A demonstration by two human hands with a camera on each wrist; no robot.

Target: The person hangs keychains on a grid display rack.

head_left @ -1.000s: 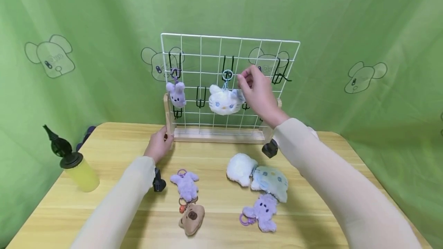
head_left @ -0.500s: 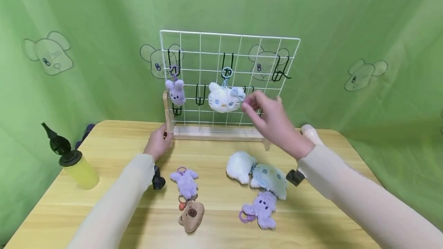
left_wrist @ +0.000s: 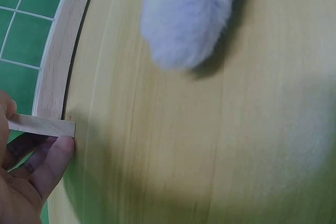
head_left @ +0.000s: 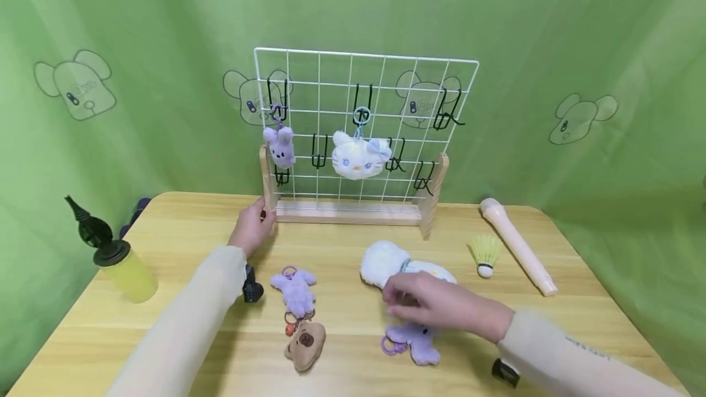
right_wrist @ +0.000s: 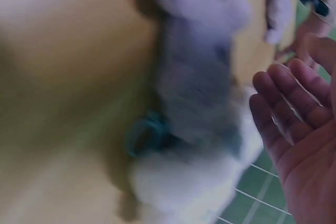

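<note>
I see the right hand [head_left: 427, 300] has dropped from the rack [head_left: 347, 216] to near the purple bear [head_left: 421, 346] on the table [head_left: 187, 219], fingers apart, holding nothing. The white cat [head_left: 358, 161] hangs there; I judge that placement done. The left hand [head_left: 251, 228] grips the rack's side.

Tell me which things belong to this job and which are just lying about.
Likely part of the job:
rack, gripped by the left hand
black hooks
hanging rabbit and cat
plush toys on the table, right hand near them

Apparently just lying about:
yellow bottle
shuttlecock
pale stick
</note>
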